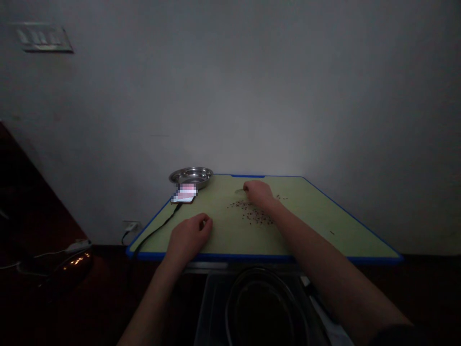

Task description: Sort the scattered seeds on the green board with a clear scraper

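Small dark beans or seeds [257, 216] lie scattered over the middle of a pale green table [223, 230]. Just beyond them, my right hand [258, 192] is closed on a small, pale, spoon-like tool [239, 191] whose end sticks out to the left of the fingers. The dim light blurs its exact shape. My left hand [190, 234] rests near the table's front edge with its fingers curled into a loose fist; nothing shows in it. It is left of the beans and apart from them.
At the back left stands a shiny metal bowl [192, 177]. A lit phone [184, 194] lies in front of it, with a black cable [158, 226] running over the table's left edge. One small dark bit [332, 232] lies at the right. The wall [252, 96] rises behind the table.
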### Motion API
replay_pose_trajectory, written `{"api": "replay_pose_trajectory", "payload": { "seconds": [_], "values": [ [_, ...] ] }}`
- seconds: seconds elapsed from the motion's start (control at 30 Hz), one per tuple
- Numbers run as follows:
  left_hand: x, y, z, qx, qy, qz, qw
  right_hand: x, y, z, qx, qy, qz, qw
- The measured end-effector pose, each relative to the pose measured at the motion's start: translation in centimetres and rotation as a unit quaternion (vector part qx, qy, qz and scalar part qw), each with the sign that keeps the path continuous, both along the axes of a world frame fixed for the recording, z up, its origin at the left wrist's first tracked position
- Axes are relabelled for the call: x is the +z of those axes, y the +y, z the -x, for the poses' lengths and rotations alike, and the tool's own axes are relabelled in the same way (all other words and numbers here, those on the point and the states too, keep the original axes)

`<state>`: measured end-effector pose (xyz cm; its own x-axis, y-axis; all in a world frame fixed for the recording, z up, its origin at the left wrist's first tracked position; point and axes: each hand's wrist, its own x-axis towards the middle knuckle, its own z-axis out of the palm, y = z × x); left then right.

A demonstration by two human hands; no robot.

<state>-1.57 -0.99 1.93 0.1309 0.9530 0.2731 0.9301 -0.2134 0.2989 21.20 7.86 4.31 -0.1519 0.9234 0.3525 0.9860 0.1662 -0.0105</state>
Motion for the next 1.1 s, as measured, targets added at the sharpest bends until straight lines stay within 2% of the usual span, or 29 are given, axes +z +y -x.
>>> {"api": "replay_pose_trajectory", "payload": {
  "seconds": [0.17, 0.33, 0.57, 0.7, 0.87, 0.97, 1.1],
  "values": [
    [-0.1, -0.3, 0.0, 0.002, -0.009, -0.003, 1.000, -0.3, -2.9, 0.7, 0.097, -0.029, 0.010, 0.995],
    [-0.2, -0.3, -0.1, 0.003, -0.008, -0.012, 1.000, -0.1, -6.4, -0.5, 0.166, -0.026, 0.007, 0.986],
    [-0.5, -0.1, 0.0, 0.007, -0.009, -0.020, 1.000, 1.9, -9.3, -4.6, 0.164, 0.060, -0.033, 0.984],
    [-0.6, -0.1, 0.0, 0.008, -0.029, -0.032, 0.999, 2.7, -10.9, -6.6, 0.178, 0.109, 0.008, 0.978],
    [-1.0, 0.4, 0.5, 0.015, -0.142, -0.052, 0.988, 1.1, -11.8, -7.3, 0.176, 0.206, 0.122, 0.955],
    [-1.2, 0.7, 0.8, 0.002, -0.202, -0.074, 0.977, -0.2, -11.3, -6.5, 0.173, 0.224, 0.132, 0.950],
    [-1.2, 0.8, 0.9, -0.016, -0.184, -0.074, 0.980, -1.0, -10.3, -4.5, 0.168, 0.235, 0.116, 0.950]
  ]
}}
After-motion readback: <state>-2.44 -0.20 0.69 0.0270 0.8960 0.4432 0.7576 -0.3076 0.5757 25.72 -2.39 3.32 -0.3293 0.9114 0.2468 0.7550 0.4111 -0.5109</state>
